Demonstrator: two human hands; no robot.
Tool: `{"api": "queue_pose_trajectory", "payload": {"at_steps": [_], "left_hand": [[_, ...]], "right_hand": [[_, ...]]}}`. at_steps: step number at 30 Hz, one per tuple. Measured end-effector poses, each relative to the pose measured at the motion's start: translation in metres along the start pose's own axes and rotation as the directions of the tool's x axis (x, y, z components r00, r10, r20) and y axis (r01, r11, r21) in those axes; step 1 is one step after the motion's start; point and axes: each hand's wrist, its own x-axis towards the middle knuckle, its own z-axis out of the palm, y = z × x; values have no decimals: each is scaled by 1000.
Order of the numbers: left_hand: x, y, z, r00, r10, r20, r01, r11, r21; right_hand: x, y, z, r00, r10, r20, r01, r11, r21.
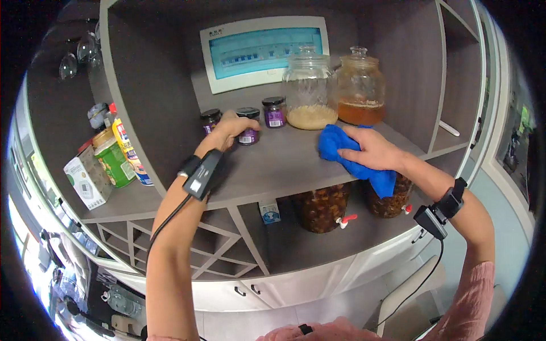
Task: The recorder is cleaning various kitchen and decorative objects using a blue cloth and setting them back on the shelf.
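Observation:
My left hand (228, 130) is closed around a small glass jar (248, 137) with a black lid and purple label, which stands on the cabinet shelf. Part of that jar is hidden by my fingers. Just left of the hand is a similar jar (210, 120), and a third jar (274, 114) stands a little to the right. A bunched blue cloth (330, 145) is in my right hand (371, 147), pressed against the shelf (273, 170), with one corner hanging over the front edge. Behind the cloth are a large glass jar (310, 98) with pale contents and another (361, 93) with amber liquid.
Below, two dark-filled dispensers (322, 209) have red-handled taps. A breaker panel (264, 51) is on the back wall. In the left compartment stand a white box (87, 183), a green tub (113, 160) and a yellow container (130, 153); stemware (68, 66) hangs above.

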Motion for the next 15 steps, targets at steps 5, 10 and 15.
{"api": "queue_pose_trajectory", "payload": {"at_steps": [5,10,15], "left_hand": [[-56,30,14,874,486,-21,-457,834,309],[-101,40,38,693,704,-157,-620,693,368],[-119,37,41,704,687,-179,-579,702,416]], "right_hand": [[10,1,10,995,52,-85,-52,999,-1],[36,-80,22,844,-169,-508,294,939,177],[86,-105,18,860,-175,-480,166,984,-61]]}}
